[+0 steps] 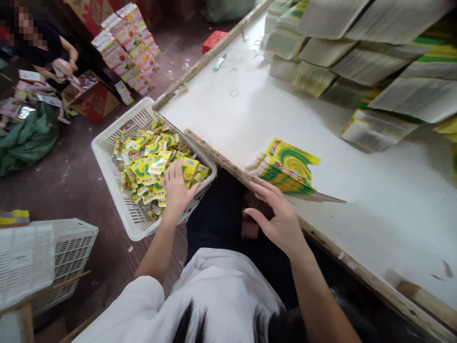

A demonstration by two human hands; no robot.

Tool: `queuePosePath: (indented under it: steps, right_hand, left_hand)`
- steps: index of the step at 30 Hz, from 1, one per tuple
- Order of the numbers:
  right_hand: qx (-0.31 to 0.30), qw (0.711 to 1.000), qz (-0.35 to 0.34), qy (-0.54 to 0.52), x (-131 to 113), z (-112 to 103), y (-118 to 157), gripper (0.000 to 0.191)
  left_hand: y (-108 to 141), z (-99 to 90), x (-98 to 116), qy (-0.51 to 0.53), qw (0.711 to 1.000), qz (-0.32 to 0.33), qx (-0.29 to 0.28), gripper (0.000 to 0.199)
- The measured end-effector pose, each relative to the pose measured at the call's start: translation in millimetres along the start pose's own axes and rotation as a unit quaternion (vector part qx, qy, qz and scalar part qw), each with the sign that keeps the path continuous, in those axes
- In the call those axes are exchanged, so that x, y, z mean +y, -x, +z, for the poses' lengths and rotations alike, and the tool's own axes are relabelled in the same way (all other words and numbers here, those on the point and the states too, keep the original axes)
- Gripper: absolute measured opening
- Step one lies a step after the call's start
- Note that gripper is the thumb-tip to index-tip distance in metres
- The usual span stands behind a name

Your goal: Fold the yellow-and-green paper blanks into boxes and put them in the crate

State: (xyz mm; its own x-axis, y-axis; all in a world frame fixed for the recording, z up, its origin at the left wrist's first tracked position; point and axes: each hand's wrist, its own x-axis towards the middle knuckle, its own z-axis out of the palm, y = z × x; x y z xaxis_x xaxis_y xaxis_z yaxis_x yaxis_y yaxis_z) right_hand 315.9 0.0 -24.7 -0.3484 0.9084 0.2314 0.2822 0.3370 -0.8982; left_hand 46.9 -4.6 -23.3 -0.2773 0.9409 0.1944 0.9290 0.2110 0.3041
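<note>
My left hand [178, 188] is over a white plastic basket [107, 147], its fingers stretched out and its thumb apart, resting on or just above the packets. Small yellow and green packets [148, 164] lie heaped in the basket. At the table's wooden edge my right hand [280, 216] is open, thumb away from the fingers, with nothing seen in it. Its fingertips are close to a fanned stack of flat yellow and green printed cartons [293, 164]; whether they touch is unclear.
The white table [357, 233] carries piled bundles of flat cartons [357, 62] at the far right. Stacked white crates [67, 252] stand at lower left. At upper left, a person [46, 52] sits by a cardboard box [96, 100]. A red stool [213, 40] stands behind the table.
</note>
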Motion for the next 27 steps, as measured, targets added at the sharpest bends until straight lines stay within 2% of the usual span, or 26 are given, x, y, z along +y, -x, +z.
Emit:
queuePosePath:
  steps: [2, 6, 9, 12, 17, 20, 22, 24, 27]
  right_hand:
    - [0.0, 1.0, 0.01, 0.004, 6.9, -3.0, 2.2, 0.046]
    - [-0.019, 0.999, 0.006, 0.027, 18.3, 0.5, 3.6, 0.039]
    - [-0.033, 0.998, 0.005, 0.056, 23.0, 3.4, 4.9, 0.038]
    - [-0.04, 0.996, 0.014, 0.079, 27.8, 2.8, 6.7, 0.037]
    - [-0.059, 0.992, 0.016, 0.11, 34.8, 3.8, 4.6, 0.033]
    - [-0.067, 0.989, 0.001, 0.13, 35.4, 8.6, 1.0, 0.03]
    - [-0.072, 0.987, -0.006, 0.141, 35.2, 12.4, -0.5, 0.03]
    - [-0.077, 0.986, -0.012, 0.145, 35.4, 15.4, -0.9, 0.029]
    - [-0.085, 0.986, -0.014, 0.141, 37.6, 17.3, 0.2, 0.028]
  left_hand:
    - [-6.2, 7.0, -26.6, -0.084, 0.996, -0.034, -0.005, 0.082]
    - [-12.9, 39.6, -68.7, -0.159, 0.982, -0.05, -0.094, 0.071]
    - [-28.5, 60.7, -98.1, -0.183, 0.977, -0.081, -0.074, 0.066]
    - [-61.4, 67.1, -130.3, -0.191, 0.972, -0.125, -0.055, 0.062]
    - [-139.0, 61.6, -178.2, -0.164, 0.969, -0.173, -0.059, 0.063]
    - [-181.5, 60.1, -194.4, -0.137, 0.969, -0.196, -0.058, 0.079]
    - [-199.2, 63.0, -198.8, -0.115, 0.971, -0.201, -0.066, 0.091]
    - [-204.2, 69.2, -199.3, -0.093, 0.973, -0.191, -0.085, 0.094]
    - [-186.7, 79.2, -197.1, -0.067, 0.977, -0.163, -0.121, 0.087]
